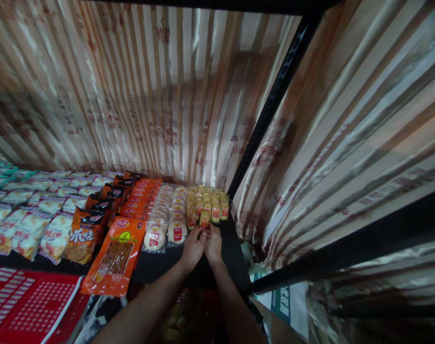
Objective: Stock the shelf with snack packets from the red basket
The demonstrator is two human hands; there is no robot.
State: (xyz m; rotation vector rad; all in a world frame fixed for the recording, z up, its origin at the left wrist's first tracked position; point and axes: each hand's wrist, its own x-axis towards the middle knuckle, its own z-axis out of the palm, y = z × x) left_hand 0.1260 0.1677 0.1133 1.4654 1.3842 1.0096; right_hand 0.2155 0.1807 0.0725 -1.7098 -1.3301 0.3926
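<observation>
Both hands meet at the front of the rows of small yellow snack packs (216,211) on the black shelf (235,239). My left hand (195,246) and my right hand (213,242) pinch one small yellow pack with a red label (204,219) between their fingertips. The pack stands upright, its lower part hidden by the fingers. Just left of the hands lie rows of round white cakes in clear wrappers (177,231), and beside them more wrapped cakes (154,238).
Farther left are orange stick-snack bags (117,255), one overhanging the shelf edge, black-and-orange bags (84,236) and pale striped bags (31,231). A red basket (34,301) sits below left. A black upright post (267,105) rises at the right, before striped sheeting (149,95).
</observation>
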